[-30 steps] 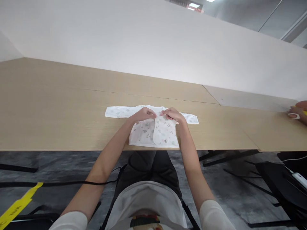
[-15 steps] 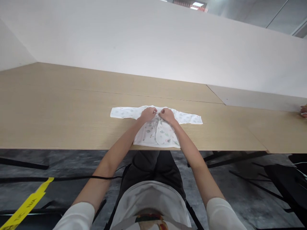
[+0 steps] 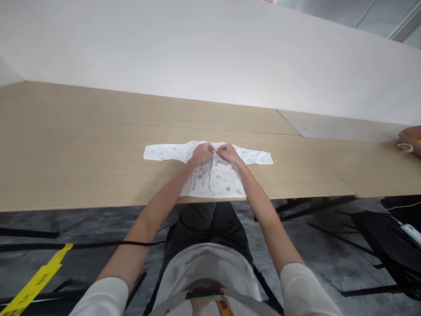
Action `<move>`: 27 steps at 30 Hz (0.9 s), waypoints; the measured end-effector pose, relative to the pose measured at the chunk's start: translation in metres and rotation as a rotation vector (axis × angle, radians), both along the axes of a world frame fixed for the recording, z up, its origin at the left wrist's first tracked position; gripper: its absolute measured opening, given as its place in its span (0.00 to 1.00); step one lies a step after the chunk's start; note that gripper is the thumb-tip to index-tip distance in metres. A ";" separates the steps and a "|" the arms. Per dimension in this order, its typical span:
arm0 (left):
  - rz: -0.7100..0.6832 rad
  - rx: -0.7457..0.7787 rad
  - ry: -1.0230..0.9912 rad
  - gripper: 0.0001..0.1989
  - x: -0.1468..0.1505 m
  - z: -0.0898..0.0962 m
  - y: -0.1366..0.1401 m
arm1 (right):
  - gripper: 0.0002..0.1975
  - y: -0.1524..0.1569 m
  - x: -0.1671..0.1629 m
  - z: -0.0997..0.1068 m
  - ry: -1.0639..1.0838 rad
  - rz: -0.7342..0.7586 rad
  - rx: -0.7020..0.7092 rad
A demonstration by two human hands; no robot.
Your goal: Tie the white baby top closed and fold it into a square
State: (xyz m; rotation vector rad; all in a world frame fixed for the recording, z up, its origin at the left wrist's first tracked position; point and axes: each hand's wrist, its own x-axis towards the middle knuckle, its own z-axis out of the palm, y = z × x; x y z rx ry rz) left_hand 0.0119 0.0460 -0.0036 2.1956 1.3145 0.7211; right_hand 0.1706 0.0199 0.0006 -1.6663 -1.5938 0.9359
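Observation:
A small white baby shirt (image 3: 226, 177) with a scattered print lies front side up on the table, its sleeves spread to both sides. Its hem reaches the table's near edge. At the neckline, my left hand (image 3: 203, 153) pinches the shirt from the left. My right hand (image 3: 228, 153) pinches it from the right, and the fingertips of both hands nearly meet. The front flap hangs down below them with a curved edge. What exactly sits between the fingertips is too small to make out.
The wooden table (image 3: 82, 175) runs across the view, with a white partition (image 3: 164, 48) behind it. Another person's hand (image 3: 409, 142) rests at the far right. A black chair (image 3: 378, 237) stands lower right; a black cable with a yellow label (image 3: 39, 281) crosses lower left.
The view has shifted slightly, and more of the other person's hand shows at the right. My hands stay at the neckline, with their fingertips slightly closer together.

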 end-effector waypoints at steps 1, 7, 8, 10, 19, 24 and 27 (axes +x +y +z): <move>0.003 0.004 -0.021 0.11 0.001 -0.001 0.000 | 0.04 -0.001 0.000 0.001 -0.002 0.001 0.002; 0.036 -0.063 -0.210 0.09 0.002 -0.007 0.002 | 0.05 -0.007 -0.002 0.006 -0.029 0.003 0.020; 0.038 -0.074 -0.236 0.09 0.001 -0.008 0.002 | 0.05 -0.006 -0.003 0.006 -0.018 0.005 0.024; 0.043 -0.088 -0.283 0.09 0.000 -0.007 0.002 | 0.05 -0.005 -0.003 0.005 0.036 0.017 0.029; 0.049 -0.132 -0.366 0.09 -0.001 -0.003 -0.002 | 0.03 -0.004 -0.004 0.000 0.174 0.023 0.046; 0.008 -0.083 -0.298 0.11 -0.003 -0.002 -0.002 | 0.05 -0.002 -0.011 -0.004 0.203 -0.030 0.031; 0.012 -0.061 -0.251 0.10 -0.003 -0.001 -0.002 | 0.05 -0.001 -0.012 -0.003 0.251 -0.052 0.003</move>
